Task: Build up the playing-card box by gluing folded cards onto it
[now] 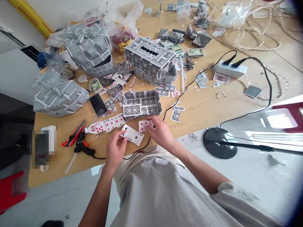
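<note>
Between the thumb and fingers of my left hand (115, 152) are white playing cards with black clubs (135, 136), seemingly two overlapping, tilted at the table's front edge. My right hand (163, 134) pinches a playing card with red diamonds (143, 125) just to the right of them. Right behind both hands stands an open box made of playing cards (155, 110), with patterned card backs on its walls and floor. A row of overlapping face-up cards (107, 124) lies left of the box.
A red utility knife (74, 134) and a glue gun (81, 144) lie to the left, the gun's cord passing by my hands. Behind are a phone (98, 104), a card-covered tissue box (150, 55), woven card baskets (87, 47) and a power strip (230, 68).
</note>
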The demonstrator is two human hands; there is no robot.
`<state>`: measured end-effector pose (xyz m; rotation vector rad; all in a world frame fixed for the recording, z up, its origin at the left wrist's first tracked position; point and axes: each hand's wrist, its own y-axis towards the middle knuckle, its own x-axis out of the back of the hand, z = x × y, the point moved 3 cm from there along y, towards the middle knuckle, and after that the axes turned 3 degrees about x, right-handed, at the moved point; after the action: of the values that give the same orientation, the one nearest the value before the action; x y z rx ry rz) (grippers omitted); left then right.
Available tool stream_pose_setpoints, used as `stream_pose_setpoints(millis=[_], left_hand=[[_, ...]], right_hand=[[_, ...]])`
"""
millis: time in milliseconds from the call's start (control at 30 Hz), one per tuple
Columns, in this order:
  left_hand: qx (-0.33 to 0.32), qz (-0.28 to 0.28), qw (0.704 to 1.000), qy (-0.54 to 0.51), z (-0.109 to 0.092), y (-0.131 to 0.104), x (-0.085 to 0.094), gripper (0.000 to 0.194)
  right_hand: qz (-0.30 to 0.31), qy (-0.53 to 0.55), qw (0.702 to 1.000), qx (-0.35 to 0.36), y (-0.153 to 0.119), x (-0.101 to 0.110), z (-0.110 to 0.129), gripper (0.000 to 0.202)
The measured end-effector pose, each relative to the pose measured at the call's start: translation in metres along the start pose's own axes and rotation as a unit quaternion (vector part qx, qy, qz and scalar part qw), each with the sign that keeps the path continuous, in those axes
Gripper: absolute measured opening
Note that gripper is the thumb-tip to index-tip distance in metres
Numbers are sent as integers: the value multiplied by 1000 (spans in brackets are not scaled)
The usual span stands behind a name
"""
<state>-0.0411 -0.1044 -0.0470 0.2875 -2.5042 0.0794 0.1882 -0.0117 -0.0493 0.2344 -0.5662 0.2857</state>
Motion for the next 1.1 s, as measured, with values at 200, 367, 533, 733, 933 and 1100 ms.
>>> stream_pose_setpoints(millis=[200, 367, 533, 733, 933, 1100], left_hand=[[-11, -55, 998, 9, 2, -7, 12, 23], [-115, -118, 980, 111, -14, -17, 19, 18], [-131, -95, 982, 101, -14, -18, 18, 16], [-159, -78, 980, 89, -13, -25, 24, 18], [-144, -76, 978, 129, -11, -47, 14, 18], [-111, -22, 980, 165, 0, -45, -7, 22]], right_hand=[[-89, -114, 973, 182, -24, -3, 28, 32], [47, -74, 957, 277, -44, -25, 42, 17], [109, -92, 946, 292, -40, -45, 30, 11], [144, -103, 937, 300, -38, -50, 24, 13], [168, -119, 927, 313, -41, -52, 25, 15], [181, -143, 927, 296, -39, -51, 28, 17]])
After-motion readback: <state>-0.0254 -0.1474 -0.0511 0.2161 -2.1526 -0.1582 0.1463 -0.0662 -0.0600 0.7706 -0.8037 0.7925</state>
